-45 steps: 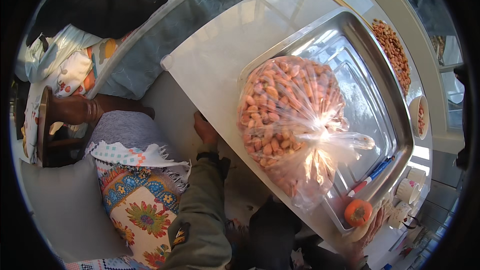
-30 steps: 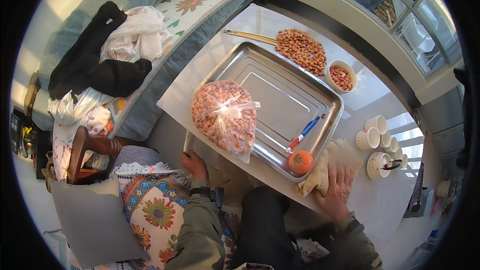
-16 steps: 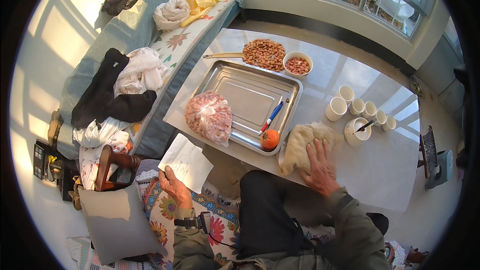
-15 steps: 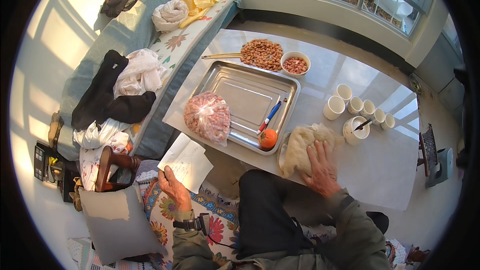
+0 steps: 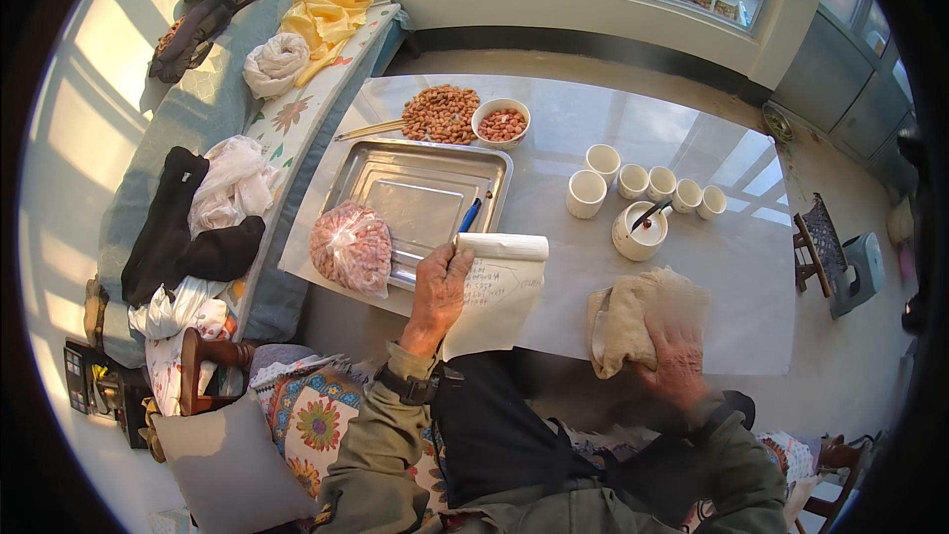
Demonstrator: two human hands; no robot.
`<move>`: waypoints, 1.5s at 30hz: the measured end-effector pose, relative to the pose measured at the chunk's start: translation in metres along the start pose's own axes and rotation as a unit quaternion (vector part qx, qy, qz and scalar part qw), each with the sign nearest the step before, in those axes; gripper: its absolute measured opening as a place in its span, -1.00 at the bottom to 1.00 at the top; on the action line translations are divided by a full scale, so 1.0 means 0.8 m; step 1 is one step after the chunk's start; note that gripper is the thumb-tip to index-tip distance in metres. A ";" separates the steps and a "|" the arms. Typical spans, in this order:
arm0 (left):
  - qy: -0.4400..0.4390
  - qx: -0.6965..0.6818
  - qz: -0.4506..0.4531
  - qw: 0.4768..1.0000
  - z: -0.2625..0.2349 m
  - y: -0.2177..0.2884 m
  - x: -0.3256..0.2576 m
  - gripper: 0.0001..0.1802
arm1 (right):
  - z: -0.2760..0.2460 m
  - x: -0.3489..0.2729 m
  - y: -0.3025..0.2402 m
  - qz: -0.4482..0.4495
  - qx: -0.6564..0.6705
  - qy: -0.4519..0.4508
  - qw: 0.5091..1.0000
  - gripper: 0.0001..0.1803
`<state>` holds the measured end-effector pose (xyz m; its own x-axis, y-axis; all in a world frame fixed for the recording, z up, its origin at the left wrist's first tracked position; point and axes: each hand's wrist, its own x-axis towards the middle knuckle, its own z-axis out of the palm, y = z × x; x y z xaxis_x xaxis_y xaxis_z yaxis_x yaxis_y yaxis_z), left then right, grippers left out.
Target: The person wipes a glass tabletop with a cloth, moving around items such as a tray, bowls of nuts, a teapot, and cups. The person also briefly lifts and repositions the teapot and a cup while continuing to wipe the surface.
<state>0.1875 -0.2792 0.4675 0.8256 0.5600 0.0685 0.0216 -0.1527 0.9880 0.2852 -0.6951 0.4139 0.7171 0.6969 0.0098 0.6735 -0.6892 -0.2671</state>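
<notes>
We grip notepad [image 5: 494, 289] with left hand [image 5: 440, 289], fingers closed on its left edge; pad lies at near edge of surface [image 5: 633, 114], overlapping near right corner of metal tray [image 5: 420, 193]. Right hand [image 5: 677, 356] lies flat, fingers spread, pressing beige cloth [image 5: 633, 316] on surface. Bag of peanuts [image 5: 353, 247] rests in tray, left of notepad. Blue pen [image 5: 470, 215] just beyond left hand.
</notes>
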 end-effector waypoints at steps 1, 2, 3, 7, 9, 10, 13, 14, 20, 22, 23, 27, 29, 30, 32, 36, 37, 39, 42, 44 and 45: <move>-0.018 0.021 -0.007 1.000 0.012 -0.010 0.016 -0.63 | -0.005 -0.008 0.014 -0.001 0.008 0.020 1.000 -0.02; -0.036 0.042 -0.015 0.998 0.024 -0.020 0.034 -0.64 | -0.007 -0.012 0.028 0.003 -0.015 0.020 1.000 -0.02; -0.053 0.071 -0.064 0.994 0.034 -0.028 0.047 -0.64 | -0.013 -0.016 0.043 0.006 -0.029 0.025 0.999 -0.02; -0.037 0.255 0.024 0.966 0.063 -0.049 0.073 -0.69 | -0.025 -0.024 0.106 0.050 -0.077 0.059 0.994 0.03; -0.006 0.226 0.069 0.972 0.071 -0.056 0.072 -0.65 | -0.029 -0.026 0.130 0.089 -0.085 0.041 0.992 0.06; 0.010 0.199 0.102 0.975 0.073 -0.058 0.071 -0.62 | -0.030 -0.027 0.136 0.077 -0.088 0.053 0.992 0.06; -0.018 0.237 0.090 0.967 0.070 -0.063 0.058 -0.57 | -0.025 -0.023 0.147 0.085 -0.082 0.063 0.991 0.05; -0.026 0.237 0.067 0.969 0.070 -0.064 0.050 -0.58 | -0.022 -0.022 0.148 0.084 -0.086 0.069 0.990 0.04; -0.163 0.376 0.220 0.885 0.077 -0.065 -0.020 -0.52 | -0.015 -0.020 0.155 0.085 -0.089 0.092 0.988 0.03; -0.214 0.422 0.222 0.852 0.085 -0.070 -0.042 -0.48 | -0.013 -0.019 0.155 0.087 -0.091 0.099 0.987 0.03; -0.243 0.449 0.218 0.832 0.089 -0.072 -0.051 -0.46 | -0.012 -0.019 0.155 0.086 -0.093 0.102 0.987 0.03; -0.204 0.484 0.206 0.826 0.106 -0.083 -0.074 -0.37 | -0.010 -0.017 0.160 0.096 -0.093 0.109 0.985 0.03; -0.171 0.505 0.195 0.824 0.116 -0.086 -0.084 -0.36 | -0.008 -0.015 0.165 0.097 -0.095 0.116 0.984 0.02; -0.156 0.517 0.185 0.821 0.120 -0.087 -0.087 -0.36 | -0.007 -0.014 0.168 0.098 -0.097 0.121 0.983 0.02; -0.135 0.523 0.185 0.821 0.123 -0.088 -0.086 -0.37 | -0.007 -0.013 0.176 0.104 -0.103 0.130 0.981 0.02; -0.133 0.520 0.157 0.829 0.117 -0.082 -0.071 -0.38 | -0.009 -0.004 0.192 0.126 -0.108 0.150 0.975 0.02; -0.127 0.499 0.184 0.837 0.113 -0.077 -0.073 -0.41 | -0.010 -0.003 0.195 0.138 -0.099 0.152 0.974 0.02; -0.124 0.458 0.221 0.852 0.104 -0.066 -0.087 -0.47 | -0.012 0.000 0.201 0.145 -0.101 0.154 0.972 0.02; -0.146 0.346 0.239 0.896 0.084 -0.051 -0.128 -0.66 | -0.010 0.002 0.207 0.149 -0.096 0.161 0.971 0.00; -0.164 0.338 0.263 0.889 0.066 -0.048 -0.151 -0.76 | -0.006 0.001 0.205 0.157 -0.101 0.158 0.970 -0.01; -0.171 0.334 0.270 0.887 0.056 -0.048 -0.160 -0.82 | -0.003 0.001 0.203 0.165 -0.106 0.154 0.968 -0.02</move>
<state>0.1063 -0.3818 0.4144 0.9375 -0.0038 0.3481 -0.1942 -0.8356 0.5139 0.3953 -0.8069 0.3730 0.8975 0.3616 0.2525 0.3960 -0.9128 -0.1003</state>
